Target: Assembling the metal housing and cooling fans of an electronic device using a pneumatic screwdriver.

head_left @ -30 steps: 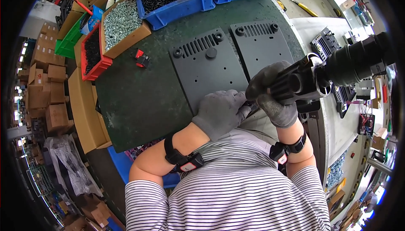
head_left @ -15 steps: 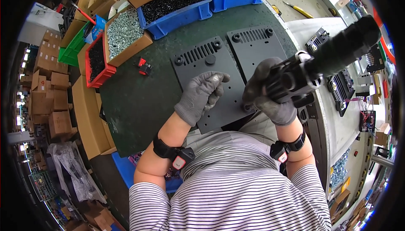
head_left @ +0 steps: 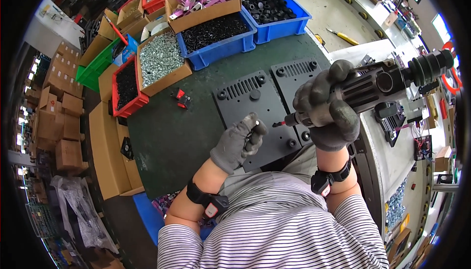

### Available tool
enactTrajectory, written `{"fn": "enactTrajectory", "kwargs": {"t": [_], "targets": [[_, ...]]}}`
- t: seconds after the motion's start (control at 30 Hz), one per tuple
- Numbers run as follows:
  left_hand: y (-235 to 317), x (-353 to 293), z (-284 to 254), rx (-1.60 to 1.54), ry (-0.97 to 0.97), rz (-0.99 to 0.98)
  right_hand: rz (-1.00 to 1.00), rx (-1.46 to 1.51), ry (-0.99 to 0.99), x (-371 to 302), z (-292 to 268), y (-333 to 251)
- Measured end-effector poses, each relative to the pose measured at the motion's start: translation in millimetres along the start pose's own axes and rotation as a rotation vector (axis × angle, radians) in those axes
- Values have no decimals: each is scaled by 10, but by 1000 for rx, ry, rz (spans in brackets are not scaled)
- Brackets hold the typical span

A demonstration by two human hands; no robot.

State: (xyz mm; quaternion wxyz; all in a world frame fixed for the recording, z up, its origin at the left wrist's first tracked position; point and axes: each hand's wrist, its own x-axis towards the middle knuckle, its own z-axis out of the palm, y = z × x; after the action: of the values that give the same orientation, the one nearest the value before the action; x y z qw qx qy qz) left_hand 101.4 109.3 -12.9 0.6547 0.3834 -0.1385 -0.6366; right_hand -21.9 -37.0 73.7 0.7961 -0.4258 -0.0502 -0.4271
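Observation:
My right hand [head_left: 326, 104], in a grey glove, grips a black power screwdriver [head_left: 375, 83] held over the plates. Its red-collared bit [head_left: 278, 123] points left toward my left hand. Bent and pinched, my gloved left hand [head_left: 239, 141] hovers over the near black metal plate [head_left: 248, 109]; a tiny bright spot shows at its fingertips, too small to name. Slots and round black feet [head_left: 261, 79] line that plate's far end, and another foot [head_left: 292, 143] sits at its near right corner. A loose-looking round black piece [head_left: 255, 94] rests on it. Beside it lies a second black plate [head_left: 289, 80], partly hidden by my right hand.
Along the table's far side stand a blue bin of black feet [head_left: 274, 23], a blue bin of black screws [head_left: 221, 55], a carton of silver screws [head_left: 184, 70] and a red bin [head_left: 132, 109]. A small red-and-black part [head_left: 181, 98] lies on the green tabletop [head_left: 162, 141].
The screwdriver has swung down so its bit shows, pointing left toward my left hand. My left hand stays pinched. The view has shifted, showing more of the far bins.

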Motion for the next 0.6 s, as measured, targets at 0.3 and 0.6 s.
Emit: {"fn": "enactTrajectory", "kwargs": {"t": [0.3, 0.6], "targets": [[-44, -99, 98, -138, 1, -128, -79, -41, -211, 14, 108, 217], [-36, -12, 188, -148, -11, -211, -161, -51, -306, -5, 80, 179]]}}
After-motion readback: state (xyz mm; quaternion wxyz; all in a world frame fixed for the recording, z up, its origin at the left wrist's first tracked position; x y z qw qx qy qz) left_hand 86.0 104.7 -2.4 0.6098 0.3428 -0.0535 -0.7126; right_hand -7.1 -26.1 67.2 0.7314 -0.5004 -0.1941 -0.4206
